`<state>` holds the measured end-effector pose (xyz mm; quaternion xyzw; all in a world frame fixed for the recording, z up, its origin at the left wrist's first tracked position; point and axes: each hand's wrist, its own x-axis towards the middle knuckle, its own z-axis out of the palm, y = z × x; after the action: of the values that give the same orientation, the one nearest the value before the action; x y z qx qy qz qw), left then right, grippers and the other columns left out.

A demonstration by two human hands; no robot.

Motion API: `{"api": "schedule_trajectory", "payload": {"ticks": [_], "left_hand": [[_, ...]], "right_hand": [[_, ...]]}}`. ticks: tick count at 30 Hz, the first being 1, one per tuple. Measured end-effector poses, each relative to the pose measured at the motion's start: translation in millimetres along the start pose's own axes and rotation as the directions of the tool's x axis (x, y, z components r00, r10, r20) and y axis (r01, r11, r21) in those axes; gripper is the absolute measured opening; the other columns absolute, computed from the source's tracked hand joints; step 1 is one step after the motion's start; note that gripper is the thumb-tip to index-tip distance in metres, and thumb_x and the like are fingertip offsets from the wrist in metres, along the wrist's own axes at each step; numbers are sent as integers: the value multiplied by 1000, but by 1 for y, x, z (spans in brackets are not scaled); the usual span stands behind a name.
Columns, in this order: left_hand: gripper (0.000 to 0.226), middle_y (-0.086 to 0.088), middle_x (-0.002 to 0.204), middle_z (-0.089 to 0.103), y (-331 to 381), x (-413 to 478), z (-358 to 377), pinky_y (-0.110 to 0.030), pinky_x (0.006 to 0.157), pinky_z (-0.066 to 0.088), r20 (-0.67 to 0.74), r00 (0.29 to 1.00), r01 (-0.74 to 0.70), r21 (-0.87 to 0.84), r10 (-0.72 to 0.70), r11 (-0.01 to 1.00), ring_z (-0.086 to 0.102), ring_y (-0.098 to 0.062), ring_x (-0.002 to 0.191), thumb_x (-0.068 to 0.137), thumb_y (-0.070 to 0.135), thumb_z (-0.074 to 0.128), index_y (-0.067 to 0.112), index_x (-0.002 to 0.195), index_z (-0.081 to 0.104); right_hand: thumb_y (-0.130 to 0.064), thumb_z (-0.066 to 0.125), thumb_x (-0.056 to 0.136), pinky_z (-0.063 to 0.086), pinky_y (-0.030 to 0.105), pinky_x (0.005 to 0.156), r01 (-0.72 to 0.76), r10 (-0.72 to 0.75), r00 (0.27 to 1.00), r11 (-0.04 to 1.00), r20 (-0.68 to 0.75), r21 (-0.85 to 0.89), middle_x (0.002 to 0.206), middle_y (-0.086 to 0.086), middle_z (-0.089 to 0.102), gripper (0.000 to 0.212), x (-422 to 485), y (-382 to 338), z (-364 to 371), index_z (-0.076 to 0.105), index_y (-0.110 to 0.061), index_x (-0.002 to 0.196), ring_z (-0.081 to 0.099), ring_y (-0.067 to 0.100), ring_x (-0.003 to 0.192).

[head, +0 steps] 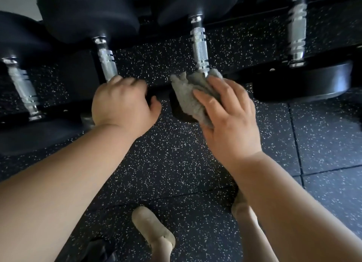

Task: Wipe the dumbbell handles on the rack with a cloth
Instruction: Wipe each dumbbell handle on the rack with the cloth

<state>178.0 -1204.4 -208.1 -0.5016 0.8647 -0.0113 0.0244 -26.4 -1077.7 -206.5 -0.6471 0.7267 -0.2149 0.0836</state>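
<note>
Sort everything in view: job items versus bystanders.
Job: grey cloth; right hand holding it; centre handle touching the cloth; left hand gripping neighbouring handle; far-left handle; far-right handle; rack rail.
Just there: speckled floor; beige-clad foot.

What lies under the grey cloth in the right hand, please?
The lower end of a chrome handle runs beneath the cloth, over a black dumbbell head; where they join is covered.

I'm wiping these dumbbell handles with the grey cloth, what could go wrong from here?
The cloth sits bunched at the near end of one handle, so the knurled stretch above may get skipped. Your left hand grips the neighbouring handle; a tug might roll it forward towards your feet. Your right hand has its fingers near the black weight head, where they could get pinched.
</note>
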Motion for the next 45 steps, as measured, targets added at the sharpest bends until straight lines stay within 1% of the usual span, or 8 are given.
{"api": "schedule_trajectory", "payload": {"ticks": [8, 13, 17, 22, 29, 38, 42, 45], "left_hand": [[38, -4, 77, 61, -1, 2, -2, -36, 64, 32, 30, 999, -21, -18, 21, 1000, 56, -33, 85, 85, 50, 48, 15, 79, 63], [36, 1, 79, 59, -3, 3, -6, -36, 62, 37, 59, 998, 2, -17, -1, 1000, 55, -26, 84, 88, 52, 51, 18, 83, 64], [41, 2, 81, 62, -2, 2, -7, -38, 65, 45, 79, 997, 3, -18, -1, 1000, 57, -25, 84, 88, 52, 45, 18, 90, 69], [44, 2, 82, 63, -2, 3, -4, -40, 67, 48, 91, 996, 15, 11, -16, 1000, 57, -26, 84, 86, 57, 45, 19, 91, 68], [45, 7, 84, 63, -3, 1, 1, -39, 69, 48, 11, 1000, 11, 33, -11, 999, 57, -23, 86, 84, 63, 42, 26, 94, 67], [49, 2, 81, 65, -1, 1, 0, -39, 69, 45, -14, 1000, -27, 40, 28, 999, 61, -30, 86, 80, 62, 40, 23, 91, 67], [47, 4, 78, 64, -3, 1, 3, -38, 67, 45, -36, 999, -34, 53, 36, 998, 60, -28, 83, 83, 62, 43, 23, 90, 68], [48, 7, 84, 68, -3, 0, 4, -36, 68, 44, -47, 999, -20, 76, 23, 997, 62, -24, 86, 86, 64, 39, 28, 94, 70]], "right_hand": [[-38, 61, 99, 49, 34, 100, -341, 360, 923, 929, -136, 141, 130, 10, 62, 35, 9, 15, -12, 59, -3, 100, 57, 27, 119], [-37, 71, 91, 34, -5, 83, -307, 357, 914, 919, -191, 246, 147, -4, 56, 30, 25, 19, -6, 58, -10, 96, 50, -17, 105], [-25, 61, 97, 39, 12, 107, -121, 170, 975, 947, -142, 298, 152, -3, 53, 47, 22, 27, -3, 52, -9, 140, 54, 7, 130], [-27, 56, 90, 40, 55, 114, 269, -261, 963, 940, -65, 209, 139, 17, 60, 53, 30, 56, -2, 61, 7, 130, 55, 33, 133], [-28, 46, 94, 49, 39, 103, 251, -236, 968, 926, -86, 283, 118, 6, 69, 45, 46, 56, 1, 65, -1, 124, 64, 27, 115], [-38, 49, 103, 45, 49, 103, 395, -366, 917, 892, 160, -222, 130, 9, 64, 41, 41, -24, 27, 63, -13, 132, 60, 34, 116], [-45, 47, 104, 46, 44, 105, 366, -357, 927, 928, 115, -72, 135, 1, 63, 45, 37, 16, 5, 60, -20, 140, 60, 27, 121], [-52, 44, 103, 46, 16, 89, 137, -145, 986, 985, 82, 102, 113, -5, 67, 39, 30, 56, -11, 59, -25, 127, 63, 9, 102]]}}
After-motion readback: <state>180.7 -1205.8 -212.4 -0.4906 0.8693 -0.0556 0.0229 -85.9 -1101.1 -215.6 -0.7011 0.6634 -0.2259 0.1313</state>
